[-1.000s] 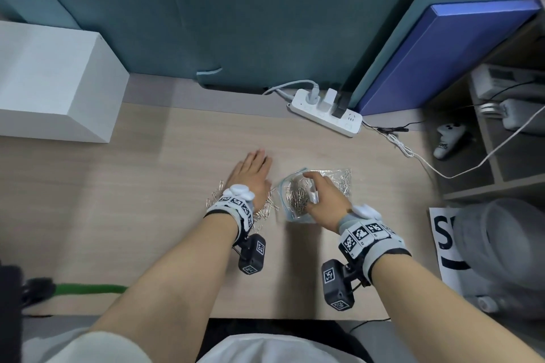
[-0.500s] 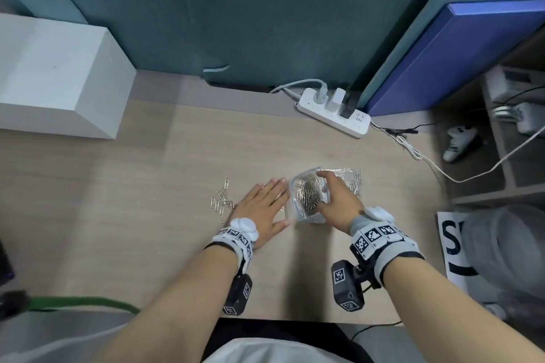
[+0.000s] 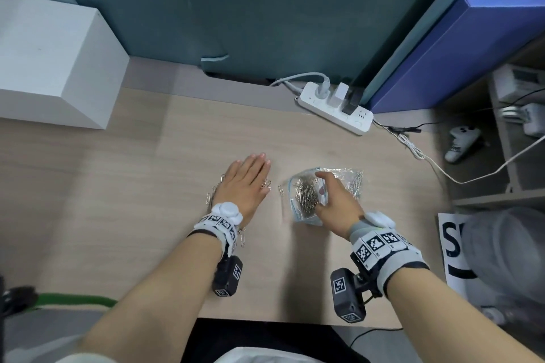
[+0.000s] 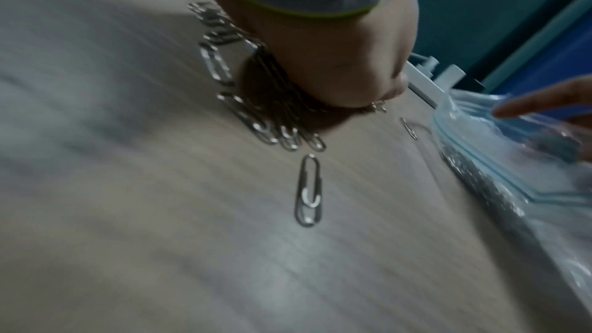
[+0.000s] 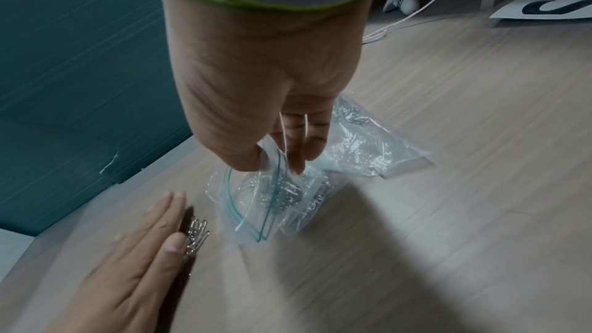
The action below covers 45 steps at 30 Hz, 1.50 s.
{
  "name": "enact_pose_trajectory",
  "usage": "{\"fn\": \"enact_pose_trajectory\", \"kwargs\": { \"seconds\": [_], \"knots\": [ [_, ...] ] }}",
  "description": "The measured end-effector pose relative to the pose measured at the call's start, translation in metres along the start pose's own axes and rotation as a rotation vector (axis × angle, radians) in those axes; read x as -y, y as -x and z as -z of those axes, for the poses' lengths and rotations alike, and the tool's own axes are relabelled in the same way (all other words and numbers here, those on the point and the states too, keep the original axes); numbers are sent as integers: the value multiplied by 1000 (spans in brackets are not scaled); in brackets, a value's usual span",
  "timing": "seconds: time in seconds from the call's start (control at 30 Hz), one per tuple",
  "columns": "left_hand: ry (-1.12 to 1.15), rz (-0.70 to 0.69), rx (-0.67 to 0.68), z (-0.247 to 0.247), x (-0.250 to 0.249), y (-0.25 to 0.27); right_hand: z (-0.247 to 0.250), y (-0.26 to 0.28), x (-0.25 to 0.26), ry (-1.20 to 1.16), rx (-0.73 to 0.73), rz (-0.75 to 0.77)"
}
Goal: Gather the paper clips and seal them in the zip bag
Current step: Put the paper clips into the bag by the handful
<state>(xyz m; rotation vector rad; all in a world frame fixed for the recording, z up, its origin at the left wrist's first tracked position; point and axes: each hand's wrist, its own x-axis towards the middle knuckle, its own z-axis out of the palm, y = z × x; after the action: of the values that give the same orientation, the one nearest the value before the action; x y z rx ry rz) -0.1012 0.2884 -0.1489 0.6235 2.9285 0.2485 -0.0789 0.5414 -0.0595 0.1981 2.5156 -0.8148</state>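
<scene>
Most paper clips (image 3: 306, 196) already sit inside the zip bag (image 3: 303, 216) on the desk (image 3: 118, 200), its mouth unsealed. The right hand (image 3: 336, 206) pinches the bag's rim; the left hand (image 3: 244, 183) lies flat, fingers straight, over the loose clips (image 4: 256, 120) still to gather.

Light wood-grain worktop (image 3: 132, 215) bearing: loose paper clips (image 4: 309, 191), clear zip bag (image 3: 306, 200) part-filled with clips, white power strip (image 3: 333, 107), white box (image 3: 50, 62), printed sheet (image 3: 451, 242).
</scene>
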Motion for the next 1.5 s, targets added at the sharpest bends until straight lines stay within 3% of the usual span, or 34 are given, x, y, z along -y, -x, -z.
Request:
{"fn": "enact_pose_trajectory", "kwargs": {
  "seconds": [0.17, 0.27, 0.47, 0.7, 1.1, 1.5],
  "knots": [
    [58, 326, 9, -1, 12, 45, 0, -5, 3, -18, -6, 24],
    [95, 389, 24, -8, 6, 46, -2, -5, 2, -13, -23, 34],
    [133, 285, 10, -9, -10, 13, -5, -2, -2, -2, -25, 15],
    [69, 171, 24, -15, -16, 49, -7, -1, 4, -13, -25, 26],
    [59, 129, -24, -15, -35, -36, 4, 10, 0, 8, -12, 23],
    [91, 76, 63, 15, -9, -7, -2, 0, 9, 9, 26, 32]
  ]
}}
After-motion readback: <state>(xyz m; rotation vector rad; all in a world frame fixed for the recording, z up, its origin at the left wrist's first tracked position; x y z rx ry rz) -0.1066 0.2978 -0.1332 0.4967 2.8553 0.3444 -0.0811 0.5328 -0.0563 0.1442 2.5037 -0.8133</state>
